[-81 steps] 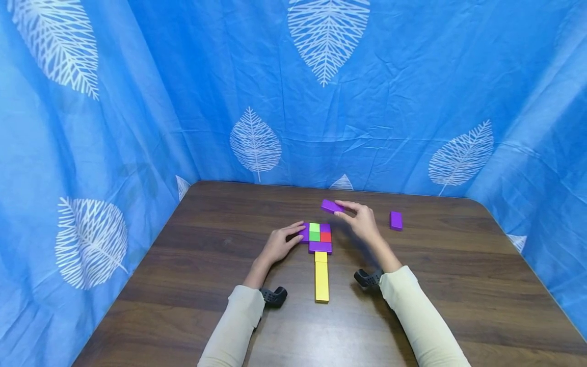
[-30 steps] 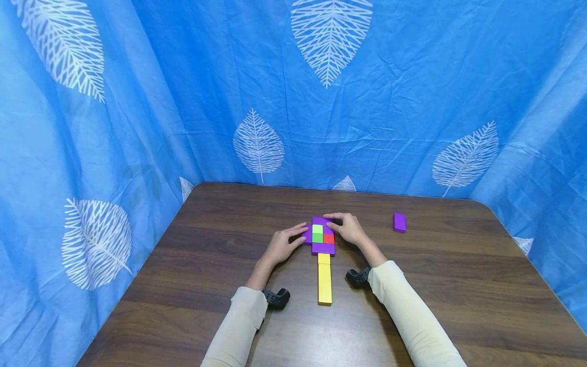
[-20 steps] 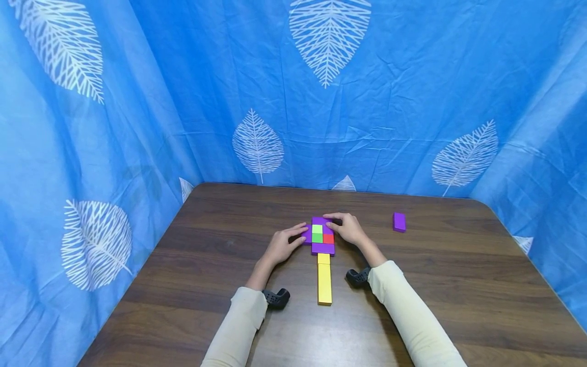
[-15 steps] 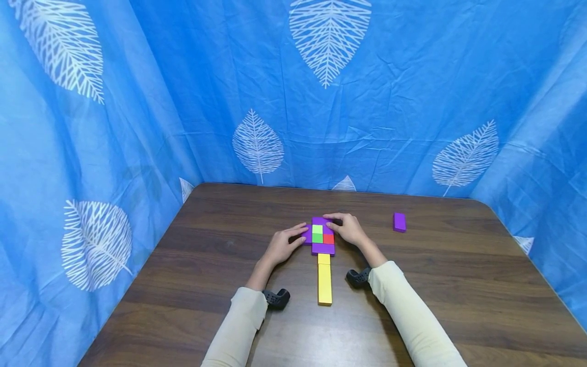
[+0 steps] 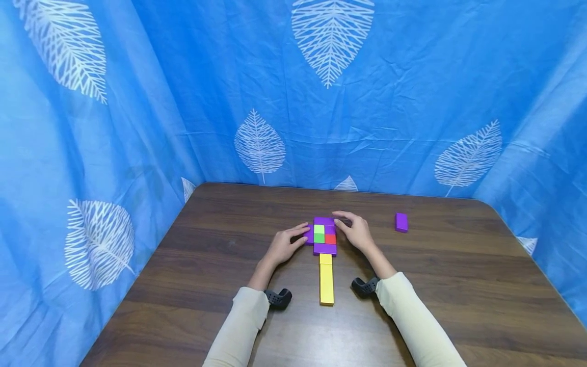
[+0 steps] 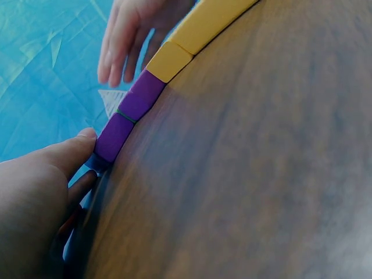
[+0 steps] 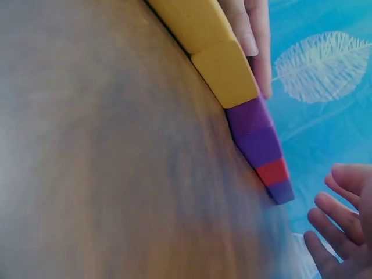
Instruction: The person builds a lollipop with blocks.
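In the head view, wooden-looking blocks lie together on the table. A light green block (image 5: 319,229), a green block (image 5: 319,238), a red block (image 5: 330,238) and a small purple block (image 5: 329,230) form the centre. Purple blocks border it: one at the far side (image 5: 323,221), one at the near side (image 5: 325,248), and one on the left (image 5: 309,235). My left hand (image 5: 283,246) holds the left purple block between thumb and fingers. My right hand (image 5: 359,233) is just right of the group, fingers apart and holding nothing; the right wrist view shows a gap to the blocks.
A short yellow block (image 5: 325,259) and a long yellow block (image 5: 326,285) run in line toward the near side. A loose purple block (image 5: 401,223) lies at the back right of the brown table (image 5: 220,219). A blue leaf-print curtain (image 5: 206,76) hangs behind.
My right hand brought a purple block to the far side of the group, let go of it, and moved slightly right. My left hand stays at the left purple block.
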Available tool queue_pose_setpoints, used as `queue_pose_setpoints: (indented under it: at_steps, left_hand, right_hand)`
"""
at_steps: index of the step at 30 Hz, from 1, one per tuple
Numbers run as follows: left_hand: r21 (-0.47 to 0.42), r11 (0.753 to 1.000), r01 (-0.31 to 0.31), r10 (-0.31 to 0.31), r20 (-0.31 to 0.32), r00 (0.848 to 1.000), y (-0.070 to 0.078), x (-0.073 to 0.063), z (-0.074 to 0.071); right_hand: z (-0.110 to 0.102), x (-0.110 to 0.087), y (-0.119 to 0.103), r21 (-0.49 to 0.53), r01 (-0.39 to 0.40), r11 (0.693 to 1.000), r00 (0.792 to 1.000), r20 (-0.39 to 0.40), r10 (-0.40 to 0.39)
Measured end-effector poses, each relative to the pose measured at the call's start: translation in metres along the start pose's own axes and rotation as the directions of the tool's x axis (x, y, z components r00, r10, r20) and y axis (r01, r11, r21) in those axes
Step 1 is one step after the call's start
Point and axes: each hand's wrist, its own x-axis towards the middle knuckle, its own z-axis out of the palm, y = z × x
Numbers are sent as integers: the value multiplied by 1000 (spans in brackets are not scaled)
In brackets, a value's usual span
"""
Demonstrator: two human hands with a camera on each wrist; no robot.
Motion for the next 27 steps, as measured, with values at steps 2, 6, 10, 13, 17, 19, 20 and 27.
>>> queue_pose_setpoints:
  at_steps: [2, 6, 10, 13, 17, 19, 20, 27]
  left_hand:
    - [-9, 1000, -2, 2, 0, 1000, 0, 0, 0]
    - [-14, 1000, -4, 4, -2, 1000, -1, 1, 1]
    - [-16, 1000, -6, 6, 2, 1000, -1, 1, 1]
    - [-18, 1000, -4, 4, -4, 1000, -1, 1, 0]
    - [-6, 1000, -3, 3, -13, 1000, -2, 0, 0]
    - [-1, 1000, -13, 13, -15, 1000, -2, 0, 1]
    - [0, 1000, -16, 16, -14, 1000, -2, 0, 1]
    - [-6, 1000, -9, 9, -14, 1000, -1, 0, 1]
  right_hand:
    - [-6, -5, -3, 20, 13, 1000, 999, -44, -13]
    - [-22, -14, -7, 49, 40, 998, 993, -110, -34]
    - [-43, -21, -9, 44, 53, 998, 984, -175, -44]
    - [-58, -23, -8, 64, 61, 996, 975, -219, -46]
    - [-76, -23, -4, 57, 41, 998, 959, -283, -24]
    - [-85, -24, -1, 23, -1, 1000, 945, -327, 8]
    - [-89, -25, 1, 9, -29, 1000, 938, -345, 30]
    - [-111, -29, 28, -7, -155, 988, 922, -360, 142]
